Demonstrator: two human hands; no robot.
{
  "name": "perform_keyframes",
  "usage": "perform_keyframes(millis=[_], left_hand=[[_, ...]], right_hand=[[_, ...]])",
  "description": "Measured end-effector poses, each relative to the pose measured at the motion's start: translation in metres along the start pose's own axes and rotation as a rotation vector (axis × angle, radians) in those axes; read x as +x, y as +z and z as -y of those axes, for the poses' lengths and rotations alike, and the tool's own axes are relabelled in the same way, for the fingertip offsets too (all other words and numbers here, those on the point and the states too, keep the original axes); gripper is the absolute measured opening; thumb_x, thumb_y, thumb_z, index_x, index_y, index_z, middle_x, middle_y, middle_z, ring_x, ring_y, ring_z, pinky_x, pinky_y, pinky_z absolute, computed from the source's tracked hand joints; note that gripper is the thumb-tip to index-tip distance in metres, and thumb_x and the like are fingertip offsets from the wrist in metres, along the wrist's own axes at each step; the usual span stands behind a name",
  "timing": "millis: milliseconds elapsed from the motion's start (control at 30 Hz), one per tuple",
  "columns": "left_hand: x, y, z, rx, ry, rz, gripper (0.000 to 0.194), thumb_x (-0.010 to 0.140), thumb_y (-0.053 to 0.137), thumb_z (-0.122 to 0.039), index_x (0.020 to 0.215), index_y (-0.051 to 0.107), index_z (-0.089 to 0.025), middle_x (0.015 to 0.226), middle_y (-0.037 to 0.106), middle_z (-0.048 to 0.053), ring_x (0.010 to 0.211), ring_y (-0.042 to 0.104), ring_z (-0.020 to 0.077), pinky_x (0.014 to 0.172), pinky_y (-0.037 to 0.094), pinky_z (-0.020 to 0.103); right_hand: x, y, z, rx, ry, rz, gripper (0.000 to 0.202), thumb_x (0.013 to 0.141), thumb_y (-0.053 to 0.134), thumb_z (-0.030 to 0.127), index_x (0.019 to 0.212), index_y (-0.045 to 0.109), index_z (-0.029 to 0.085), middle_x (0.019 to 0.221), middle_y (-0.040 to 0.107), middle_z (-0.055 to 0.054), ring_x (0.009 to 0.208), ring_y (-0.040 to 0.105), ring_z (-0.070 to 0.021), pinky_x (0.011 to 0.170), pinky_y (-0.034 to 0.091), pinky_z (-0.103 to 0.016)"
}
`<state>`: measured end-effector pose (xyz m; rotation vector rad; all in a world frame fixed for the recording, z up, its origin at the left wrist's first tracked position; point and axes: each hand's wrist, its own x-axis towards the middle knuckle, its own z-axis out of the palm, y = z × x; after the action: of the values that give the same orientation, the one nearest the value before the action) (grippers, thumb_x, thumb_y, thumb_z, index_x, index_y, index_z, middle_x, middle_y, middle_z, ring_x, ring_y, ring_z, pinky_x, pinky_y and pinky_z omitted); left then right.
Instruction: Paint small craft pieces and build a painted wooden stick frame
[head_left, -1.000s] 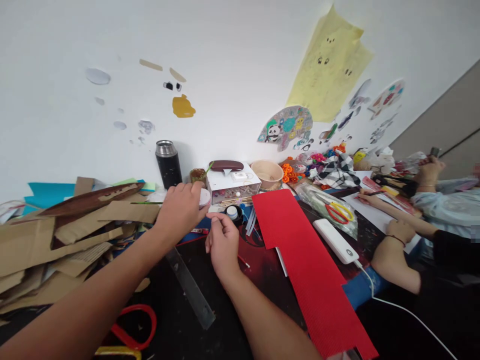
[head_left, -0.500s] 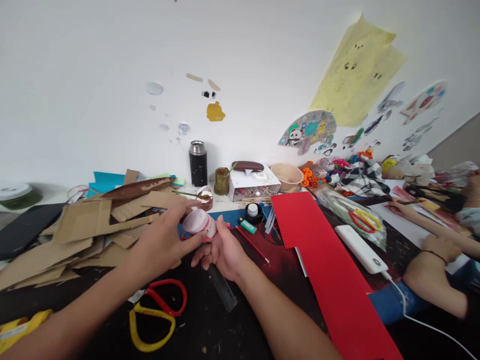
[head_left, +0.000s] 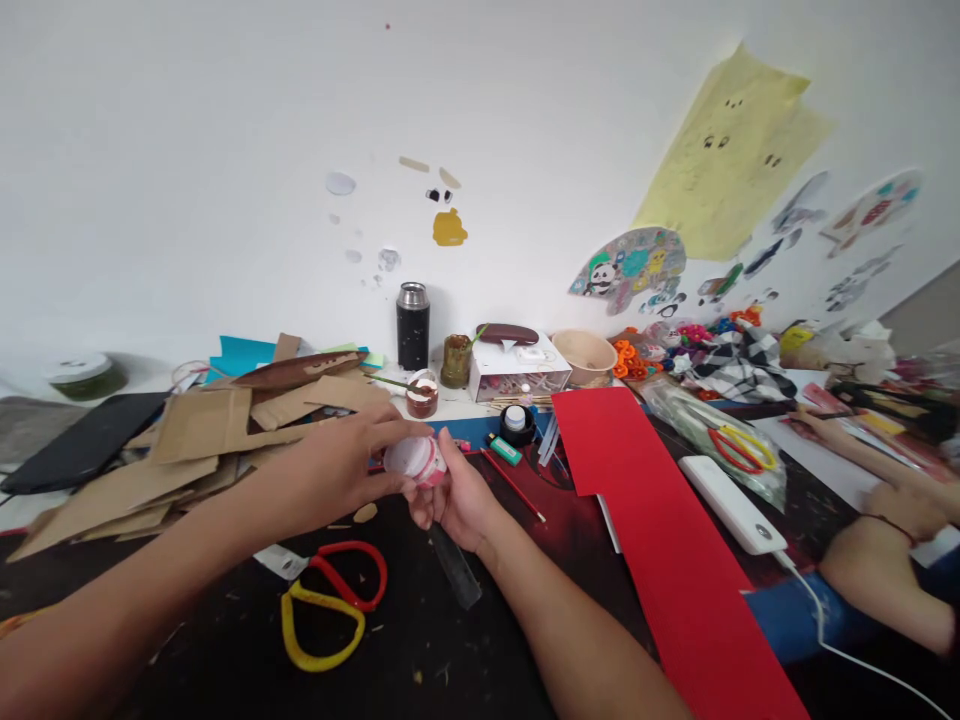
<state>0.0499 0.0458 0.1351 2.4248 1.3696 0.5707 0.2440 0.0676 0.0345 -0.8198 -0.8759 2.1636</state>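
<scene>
Between my hands is a small jar (head_left: 433,468) with a whitish lid (head_left: 409,456) and a pink-red label, tilted toward the left. My right hand (head_left: 461,495) is wrapped around the jar's body. On the other side, my left hand (head_left: 360,450) grips the lid's edge with thumb and fingers. A flat dark grey strip (head_left: 456,568) sticks out below my right hand; whether it is held or lies on the table I cannot tell. Scissors (head_left: 322,628) with one red and one yellow handle lie in front of my left forearm. An open jar (head_left: 421,396) of white stuff stands just beyond.
Cardboard pieces (head_left: 202,430) are heaped at left. A black flask (head_left: 413,328), a white box (head_left: 517,374) and a beige bowl (head_left: 585,357) line the wall. Red card (head_left: 637,500) and a white power strip (head_left: 731,505) lie to the right, near another person's arm (head_left: 892,550).
The view has swung slightly left, so things sit further right. My left fingers have shifted around the lid and the jar's top faces me less openly.
</scene>
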Motion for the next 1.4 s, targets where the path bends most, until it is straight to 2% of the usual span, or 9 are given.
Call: perform_keyframes(millis=[133, 300, 433, 733, 1067, 1133, 1233, 1333, 1400], left_hand=[[0.011, 0.004, -0.001, 0.026, -0.031, -0.014, 0.043, 0.091, 0.075, -0.043, 0.133, 0.078, -0.036, 0.113, 0.077, 0.006, 0.097, 0.073, 0.0270, 0.085, 0.054, 0.037], [0.020, 0.012, -0.004, 0.058, -0.105, -0.003, 0.044, 0.089, 0.074, -0.049, 0.130, 0.079, -0.031, 0.102, 0.077, 0.006, 0.086, 0.073, 0.0259, 0.076, 0.051, 0.036], [0.023, 0.016, -0.012, 0.086, -0.138, -0.053, 0.047, 0.087, 0.073, -0.052, 0.127, 0.080, -0.028, 0.108, 0.080, 0.008, 0.091, 0.075, 0.0283, 0.078, 0.053, 0.037], [0.027, 0.022, -0.025, 0.152, -0.225, -0.064, 0.051, 0.092, 0.064, -0.061, 0.123, 0.079, -0.023, 0.106, 0.083, 0.010, 0.093, 0.078, 0.0330, 0.077, 0.055, 0.039], [0.041, 0.024, -0.045, 0.278, -0.333, -0.038, 0.047, 0.093, 0.067, -0.052, 0.124, 0.078, -0.018, 0.111, 0.083, 0.014, 0.098, 0.079, 0.0346, 0.084, 0.058, 0.040], [0.041, 0.023, -0.043, 0.340, -0.271, -0.024, 0.046, 0.094, 0.067, -0.051, 0.123, 0.076, -0.017, 0.114, 0.081, 0.016, 0.099, 0.078, 0.0351, 0.082, 0.058, 0.040], [0.038, 0.016, -0.030, 0.397, -0.037, 0.016, 0.044, 0.099, 0.063, -0.056, 0.120, 0.073, -0.018, 0.112, 0.079, 0.015, 0.098, 0.077, 0.0333, 0.078, 0.056, 0.039], [0.033, 0.006, -0.012, 0.419, 0.188, 0.012, 0.050, 0.103, 0.055, -0.067, 0.115, 0.070, -0.021, 0.104, 0.077, 0.011, 0.090, 0.074, 0.0288, 0.075, 0.054, 0.037], [0.030, 0.001, -0.004, 0.463, 0.301, 0.037, 0.054, 0.105, 0.049, -0.071, 0.112, 0.070, -0.021, 0.101, 0.076, 0.010, 0.086, 0.072, 0.0281, 0.072, 0.052, 0.037]], right_hand=[[0.000, 0.004, 0.004, 0.086, 0.022, -0.074, 0.079, 0.100, 0.043, 0.089, 0.077, 0.064, 0.017, 0.057, 0.061, 0.002, 0.038, 0.049, -0.0084, 0.039, 0.032, -0.020], [0.002, 0.004, 0.007, 0.143, 0.037, -0.075, 0.078, 0.100, 0.045, 0.089, 0.068, 0.057, 0.018, 0.053, 0.054, 0.003, 0.037, 0.038, -0.0063, 0.037, 0.022, -0.019], [0.003, 0.005, 0.009, 0.188, 0.045, -0.081, 0.077, 0.103, 0.043, 0.085, 0.066, 0.055, 0.018, 0.049, 0.050, 0.004, 0.035, 0.031, -0.0051, 0.035, 0.017, -0.017], [0.001, 0.006, 0.013, 0.213, 0.025, -0.073, 0.076, 0.102, 0.044, 0.086, 0.067, 0.053, 0.020, 0.047, 0.051, 0.004, 0.034, 0.032, -0.0053, 0.034, 0.017, -0.016], [0.003, 0.003, 0.014, 0.306, 0.075, -0.070, 0.076, 0.105, 0.040, 0.085, 0.066, 0.052, 0.020, 0.046, 0.051, 0.004, 0.032, 0.029, -0.0044, 0.032, 0.015, -0.016], [0.002, 0.003, 0.014, 0.330, 0.054, -0.091, 0.074, 0.108, 0.039, 0.079, 0.066, 0.052, 0.020, 0.045, 0.050, 0.004, 0.032, 0.031, -0.0052, 0.033, 0.016, -0.017], [-0.004, 0.006, 0.015, 0.361, 0.027, -0.074, 0.071, 0.112, 0.037, 0.072, 0.068, 0.055, 0.019, 0.047, 0.050, 0.004, 0.034, 0.038, -0.0074, 0.035, 0.020, -0.018], [-0.010, 0.008, 0.016, 0.324, 0.051, 0.031, 0.076, 0.110, 0.032, 0.078, 0.069, 0.058, 0.019, 0.051, 0.055, 0.001, 0.038, 0.049, -0.0115, 0.037, 0.025, -0.021], [-0.011, 0.009, 0.015, 0.288, 0.071, 0.099, 0.080, 0.105, 0.031, 0.085, 0.070, 0.059, 0.019, 0.052, 0.056, 0.001, 0.040, 0.051, -0.0130, 0.037, 0.025, -0.022]])
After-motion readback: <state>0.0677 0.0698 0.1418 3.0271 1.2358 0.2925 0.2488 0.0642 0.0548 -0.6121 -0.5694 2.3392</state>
